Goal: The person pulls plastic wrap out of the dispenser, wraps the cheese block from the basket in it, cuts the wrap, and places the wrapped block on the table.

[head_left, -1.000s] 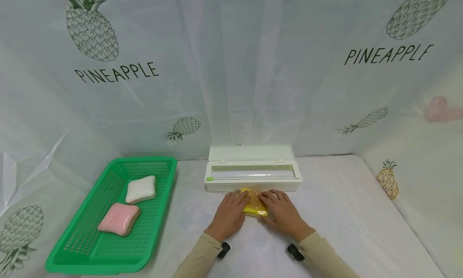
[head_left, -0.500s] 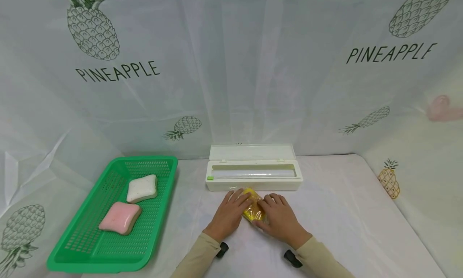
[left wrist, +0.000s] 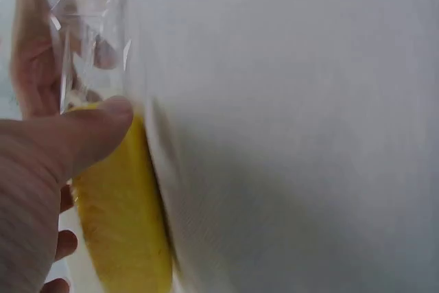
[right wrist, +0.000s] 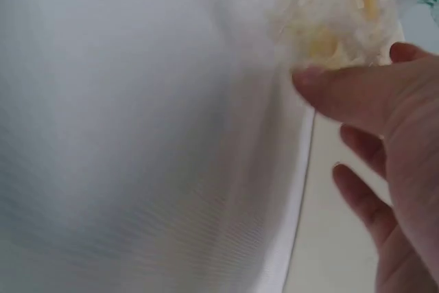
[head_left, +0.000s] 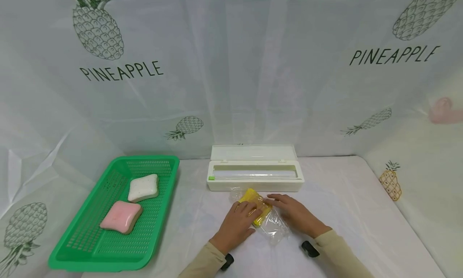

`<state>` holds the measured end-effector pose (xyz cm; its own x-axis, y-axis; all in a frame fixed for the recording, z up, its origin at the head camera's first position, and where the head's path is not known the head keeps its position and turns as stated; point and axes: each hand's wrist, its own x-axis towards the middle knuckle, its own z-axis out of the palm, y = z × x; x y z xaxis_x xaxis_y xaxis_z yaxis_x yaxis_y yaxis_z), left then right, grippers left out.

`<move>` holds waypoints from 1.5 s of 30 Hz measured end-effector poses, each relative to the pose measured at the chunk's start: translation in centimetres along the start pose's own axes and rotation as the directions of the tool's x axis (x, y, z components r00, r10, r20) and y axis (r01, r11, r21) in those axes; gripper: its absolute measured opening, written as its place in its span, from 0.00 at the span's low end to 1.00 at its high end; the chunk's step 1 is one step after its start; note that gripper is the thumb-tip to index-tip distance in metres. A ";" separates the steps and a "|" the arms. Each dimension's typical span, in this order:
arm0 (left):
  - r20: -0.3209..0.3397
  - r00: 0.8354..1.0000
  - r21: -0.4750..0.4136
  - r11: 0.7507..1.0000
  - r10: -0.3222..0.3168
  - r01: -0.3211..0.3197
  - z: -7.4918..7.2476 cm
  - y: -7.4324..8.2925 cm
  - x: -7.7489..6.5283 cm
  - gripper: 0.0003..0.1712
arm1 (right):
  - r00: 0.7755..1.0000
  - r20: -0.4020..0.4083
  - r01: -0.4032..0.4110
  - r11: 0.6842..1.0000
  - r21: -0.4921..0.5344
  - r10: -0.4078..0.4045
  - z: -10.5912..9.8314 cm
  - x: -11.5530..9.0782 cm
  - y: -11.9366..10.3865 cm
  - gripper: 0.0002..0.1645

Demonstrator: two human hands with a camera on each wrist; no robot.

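Note:
A yellow soap-like bar (head_left: 248, 195), wrapped in clear film, lies at a slant on the white table. My left hand (head_left: 236, 225) holds it, with the thumb along its near side in the left wrist view and the fingers over its top. Loose clear film (head_left: 275, 226) spreads from the bar's lower right end. Beside that film is my right hand (head_left: 299, 216), fingers spread and relaxed, the index fingertip close to the bar. In the right wrist view its thumb (right wrist: 350, 94) meets the film's edge; whether it grips any is unclear.
A white cling film dispenser (head_left: 255, 185), lid up, stands just behind the bar with a roll inside. On the left, a green basket (head_left: 160, 229) holds a white bar (head_left: 143, 188) and a pink bar (head_left: 121, 217). A printed curtain (head_left: 238, 69) hangs behind the table.
The yellow bar has turned to a slant, and loose film now shows at its lower right. My right hand has drawn away to the right; my left hand has shifted slightly right and down.

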<state>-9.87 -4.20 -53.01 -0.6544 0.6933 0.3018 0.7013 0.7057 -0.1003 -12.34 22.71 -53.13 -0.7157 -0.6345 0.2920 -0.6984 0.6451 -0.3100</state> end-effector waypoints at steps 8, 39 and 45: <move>-0.031 0.999 0.090 0.996 0.015 -0.012 0.8 0.4 0.1 0.34 | 0.990 -0.091 0.112 0.994 -0.012 -0.112 0.9 -0.2 0.0 0.41; -0.146 0.978 -0.488 0.871 -0.149 0.060 -0.9 0.7 -3.1 0.12 | 0.967 -0.256 0.036 0.992 0.120 -0.004 1.7 -2.5 -5.4 0.20; -0.088 0.957 -0.590 0.788 -0.276 0.173 -1.2 0.9 -2.6 0.14 | 0.982 -0.188 0.011 0.989 0.148 0.017 1.6 -2.2 -6.1 0.23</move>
<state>-7.18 -5.56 -52.76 -0.7954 0.4558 0.3996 0.6061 0.5903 0.5331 -6.49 19.52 -53.34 -0.7162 -0.5318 0.4519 -0.6974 0.5680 -0.4370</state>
